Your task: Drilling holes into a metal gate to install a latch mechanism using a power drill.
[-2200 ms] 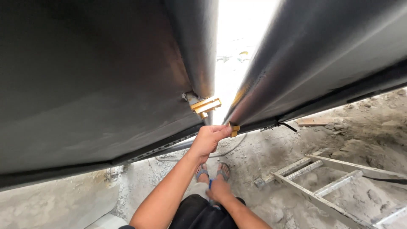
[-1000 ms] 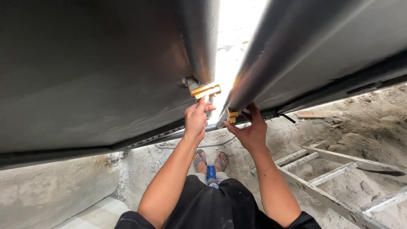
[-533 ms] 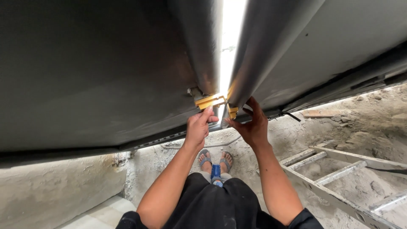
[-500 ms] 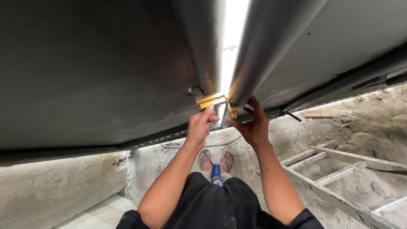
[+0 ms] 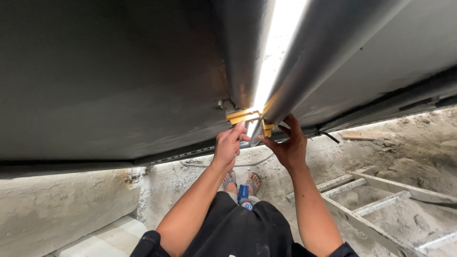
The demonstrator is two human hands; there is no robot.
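Nearest us, at six o'clock, lies the sandy floor point(image 5: 409, 157). Above, our left hand point(image 5: 228, 145) pinches the yellow clip point(image 5: 242, 115); our right hand point(image 5: 288, 145) spreads open beside the dark panels point(image 5: 119, 81) at twelve o'clock. The clip looks light, stiff; best held by its edges.

Bracket point(image 5: 243, 115) between two panels point(image 5: 119, 81), ladder point(image 5: 376, 200) (lying flat) right.

Head camera, single view: looks steeply down from just beside two dark metal panels point(image 5: 119, 81), close above both raised hands, sandy ground point(image 5: 390, 157) far below.
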